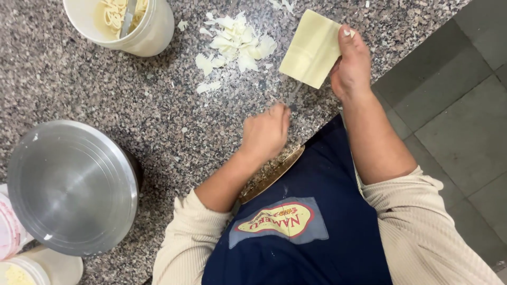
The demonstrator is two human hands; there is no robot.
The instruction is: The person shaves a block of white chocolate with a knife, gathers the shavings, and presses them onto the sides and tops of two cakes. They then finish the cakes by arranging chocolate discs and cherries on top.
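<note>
My right hand (349,66) grips a flat, pale yellow block (312,48) and holds it tilted above the speckled granite counter (121,95). My left hand (266,132) is closed on a small knife (293,96). Its thin blade points up at the block's lower edge. A pile of pale shavings (235,42) lies on the counter just left of the block. Both sleeves are beige, and a dark blue apron (317,211) covers my front.
A white tub (153,31) with pale shavings and a metal utensil stands at the top left. A round steel lidded pot (71,184) sits at the left, with small white containers (31,266) below it. Grey floor tiles (454,116) lie to the right of the counter edge.
</note>
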